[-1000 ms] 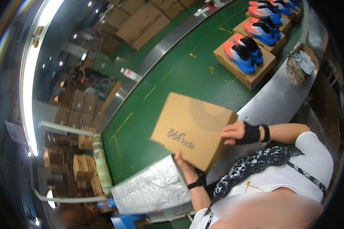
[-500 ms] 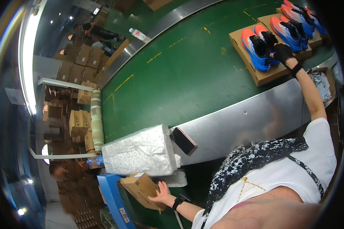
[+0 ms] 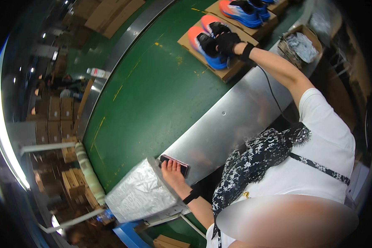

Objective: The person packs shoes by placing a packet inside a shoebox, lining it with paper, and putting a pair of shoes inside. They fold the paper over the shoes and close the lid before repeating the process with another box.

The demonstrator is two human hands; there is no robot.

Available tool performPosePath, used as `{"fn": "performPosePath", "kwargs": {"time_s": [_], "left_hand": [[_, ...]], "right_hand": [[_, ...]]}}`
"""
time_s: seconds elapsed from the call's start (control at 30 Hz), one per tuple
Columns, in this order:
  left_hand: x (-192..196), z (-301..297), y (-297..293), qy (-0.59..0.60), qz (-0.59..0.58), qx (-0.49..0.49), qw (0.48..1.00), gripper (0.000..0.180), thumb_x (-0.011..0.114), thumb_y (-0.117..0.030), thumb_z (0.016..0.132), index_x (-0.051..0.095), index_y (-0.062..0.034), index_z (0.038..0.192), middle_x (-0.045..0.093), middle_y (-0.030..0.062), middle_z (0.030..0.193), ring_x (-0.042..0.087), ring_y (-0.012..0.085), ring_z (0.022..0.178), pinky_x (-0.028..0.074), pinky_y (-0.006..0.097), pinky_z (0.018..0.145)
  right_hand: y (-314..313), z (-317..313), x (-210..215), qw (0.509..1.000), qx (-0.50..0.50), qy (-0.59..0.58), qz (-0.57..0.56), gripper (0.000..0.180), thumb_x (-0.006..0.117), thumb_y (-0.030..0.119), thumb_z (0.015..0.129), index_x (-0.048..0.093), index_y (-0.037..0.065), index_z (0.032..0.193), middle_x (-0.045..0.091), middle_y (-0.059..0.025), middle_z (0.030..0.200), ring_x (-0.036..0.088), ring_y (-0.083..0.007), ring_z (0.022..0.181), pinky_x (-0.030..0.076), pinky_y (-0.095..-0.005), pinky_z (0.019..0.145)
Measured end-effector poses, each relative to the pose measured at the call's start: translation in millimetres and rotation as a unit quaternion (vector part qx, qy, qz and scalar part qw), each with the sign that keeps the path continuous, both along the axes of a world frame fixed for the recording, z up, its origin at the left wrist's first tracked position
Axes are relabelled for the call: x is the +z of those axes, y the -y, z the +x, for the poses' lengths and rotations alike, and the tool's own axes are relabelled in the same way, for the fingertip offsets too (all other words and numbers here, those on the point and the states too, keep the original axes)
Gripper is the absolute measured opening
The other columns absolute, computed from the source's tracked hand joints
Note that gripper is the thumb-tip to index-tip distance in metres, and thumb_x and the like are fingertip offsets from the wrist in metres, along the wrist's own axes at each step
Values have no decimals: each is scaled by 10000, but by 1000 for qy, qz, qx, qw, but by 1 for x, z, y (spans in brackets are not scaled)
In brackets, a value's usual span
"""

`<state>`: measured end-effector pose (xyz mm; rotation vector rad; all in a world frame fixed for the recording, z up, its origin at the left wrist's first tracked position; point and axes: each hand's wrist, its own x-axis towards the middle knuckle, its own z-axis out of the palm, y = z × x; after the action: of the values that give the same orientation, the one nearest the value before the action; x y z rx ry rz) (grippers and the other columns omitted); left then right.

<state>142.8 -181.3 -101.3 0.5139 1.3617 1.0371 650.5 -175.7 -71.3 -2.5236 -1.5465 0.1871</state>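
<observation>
My right hand (image 3: 228, 44), in a black fingerless glove, is closed at the heel of an orange and blue running shoe (image 3: 214, 60). A matching shoe (image 3: 211, 22) stands beside it; both rest on a brown shoebox (image 3: 228, 74). The glove hides part of the shoe's collar. At the lower middle, my left hand (image 3: 173, 173) lies over a dark phone (image 3: 184, 168), its fingers stretched out. The phone is at the end of a shiny silver-wrapped package (image 3: 138, 190). My left thumb is hidden.
A metal ledge (image 3: 223, 128) borders the green surface (image 3: 149, 91). More shoes (image 3: 246, 13) sit on boxes at top right. A carton (image 3: 282, 48) of packets stands beside my right forearm. A white bottle (image 3: 98, 72) lies at the far edge; a blue box (image 3: 131, 237) is lower left.
My left hand has left the brown box and moved up to the phone. My right hand stays at the shoe. The whole view has turned and shifted.
</observation>
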Motion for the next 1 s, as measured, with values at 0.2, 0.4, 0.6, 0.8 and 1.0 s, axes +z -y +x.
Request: {"fn": "performPosePath", "kwargs": {"time_s": [0.2, 0.4, 0.6, 0.8, 1.0], "left_hand": [[14, 85, -25, -154, 145, -236, 948, 425, 526, -251, 805, 449, 13, 1129, 441, 184, 1146, 443, 285, 1052, 366, 372, 863], [-11, 145, -22, -385, 481, -456, 642, 386, 520, -302, 807, 523, -5, 1054, 447, 221, 1172, 426, 336, 1096, 331, 377, 911], [-25, 144, -5, -311, 276, -598, 685, 399, 413, -387, 840, 599, -40, 903, 597, 165, 882, 558, 315, 864, 418, 359, 766], [-31, 139, -11, -315, 286, -604, 674, 570, 415, -440, 834, 466, 55, 1112, 523, 252, 1043, 501, 360, 991, 378, 354, 866], [8, 154, -28, -299, 401, -409, 763, 624, 389, -443, 846, 314, 34, 1242, 299, 257, 1276, 294, 376, 1186, 266, 412, 952]], "right_hand": [[88, -115, 14, 974, 212, 76, 10, 206, 598, 288, 568, 567, 88, 605, 557, -125, 591, 562, -273, 557, 440, -365, 499], [106, -200, -36, 868, 456, -64, 183, 200, 575, 279, 579, 564, 79, 566, 549, -111, 560, 556, -270, 531, 440, -373, 484], [57, -139, -25, 936, 292, -14, 197, 385, 671, 230, 584, 551, 95, 924, 541, -116, 927, 534, -280, 840, 443, -394, 674], [42, -98, -69, 935, 272, 141, 178, 767, 692, 173, 532, 379, 112, 1230, 452, -153, 1147, 508, -301, 964, 432, -374, 795], [42, -173, 4, 893, 317, 18, 319, 678, 655, 140, 556, 417, 13, 1178, 462, -152, 1162, 498, -294, 1000, 419, -340, 831]]}}
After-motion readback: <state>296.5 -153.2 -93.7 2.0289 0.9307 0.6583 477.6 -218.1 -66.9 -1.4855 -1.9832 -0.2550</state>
